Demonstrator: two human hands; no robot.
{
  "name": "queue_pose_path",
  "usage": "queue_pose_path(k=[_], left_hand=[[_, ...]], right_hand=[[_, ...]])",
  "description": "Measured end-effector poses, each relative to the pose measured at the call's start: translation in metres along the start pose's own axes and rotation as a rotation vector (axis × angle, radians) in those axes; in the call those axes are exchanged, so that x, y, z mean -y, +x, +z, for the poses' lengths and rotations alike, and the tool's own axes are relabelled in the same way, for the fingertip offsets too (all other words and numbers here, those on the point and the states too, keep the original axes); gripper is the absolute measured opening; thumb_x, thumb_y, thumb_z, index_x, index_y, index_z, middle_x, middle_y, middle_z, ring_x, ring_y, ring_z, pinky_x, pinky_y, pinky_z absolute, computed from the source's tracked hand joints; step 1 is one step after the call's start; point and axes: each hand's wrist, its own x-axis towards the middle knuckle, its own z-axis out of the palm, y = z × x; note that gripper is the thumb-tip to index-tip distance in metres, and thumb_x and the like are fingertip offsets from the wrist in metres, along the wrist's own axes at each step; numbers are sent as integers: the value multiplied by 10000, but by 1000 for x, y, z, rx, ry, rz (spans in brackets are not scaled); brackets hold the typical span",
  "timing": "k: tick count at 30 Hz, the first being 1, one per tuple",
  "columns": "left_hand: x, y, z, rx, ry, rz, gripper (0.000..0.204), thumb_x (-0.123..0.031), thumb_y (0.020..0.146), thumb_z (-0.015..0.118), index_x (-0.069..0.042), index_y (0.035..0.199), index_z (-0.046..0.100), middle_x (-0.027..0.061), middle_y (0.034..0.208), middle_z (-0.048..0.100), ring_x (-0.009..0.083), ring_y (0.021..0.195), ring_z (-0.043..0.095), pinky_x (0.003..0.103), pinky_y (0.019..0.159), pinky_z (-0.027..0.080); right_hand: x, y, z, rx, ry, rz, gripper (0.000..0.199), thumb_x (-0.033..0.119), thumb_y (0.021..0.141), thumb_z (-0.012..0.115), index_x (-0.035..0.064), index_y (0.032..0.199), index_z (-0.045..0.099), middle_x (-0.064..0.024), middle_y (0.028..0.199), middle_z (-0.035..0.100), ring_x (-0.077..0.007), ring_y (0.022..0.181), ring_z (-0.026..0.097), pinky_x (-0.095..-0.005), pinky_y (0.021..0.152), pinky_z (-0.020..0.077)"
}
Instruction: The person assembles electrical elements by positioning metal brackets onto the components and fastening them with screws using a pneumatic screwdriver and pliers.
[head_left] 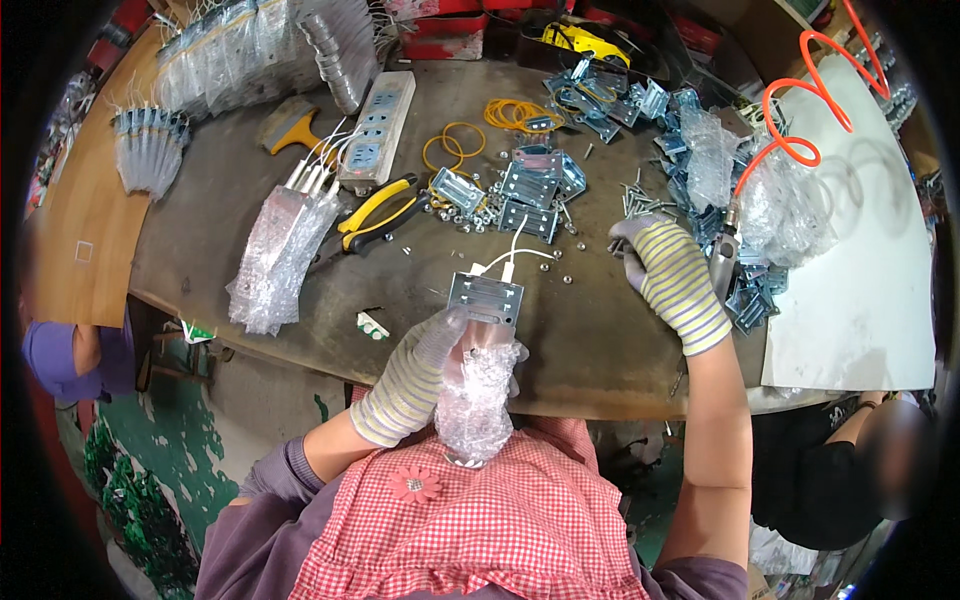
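My left hand [408,385], in a striped knit glove, grips a bubble-wrapped part [478,405] near the table's front edge. At the part's far end is a flat metal bracket [487,293] with holes, and white wires [518,245] stick out beyond it. My right hand [678,275], gloved alike, rests at the near side of a small pile of screws [643,200]. Its fingers are curled together, and anything between them is hidden. Close to that hand's right lies a metal air tool [722,262] on a coiled orange hose [790,120].
Loose brackets [530,180], small nuts [483,215] and rubber bands [520,114] lie mid-table. Yellow-black pliers [380,215] and a power strip [378,130] are left of them, beside another wrapped part [283,255]. Wrapped parts [230,60] stand stacked far left. People sit at both sides.
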Motion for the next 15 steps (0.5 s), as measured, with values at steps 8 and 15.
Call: queue_pose_path(k=[8, 15], left_hand=[[-11, -5, 11, 33, -103, -4, 610, -532, 977, 483, 23, 1219, 560, 156, 1045, 676, 223, 861, 679, 341, 768, 564], [12, 3, -10, -10, 66, 80, 720, -617, 943, 463, 20, 1278, 503, 185, 1115, 621, 258, 928, 654, 385, 808, 563]], right_hand=[[-1, 19, 3, -86, -278, -263, 161, 138, 860, 551, 118, 998, 631, -80, 729, 593, -267, 720, 622, -389, 658, 504], [39, 15, 7, -289, 106, -47, 352, -78, 727, 614, 51, 1051, 568, -79, 794, 594, -238, 732, 627, -341, 674, 523]])
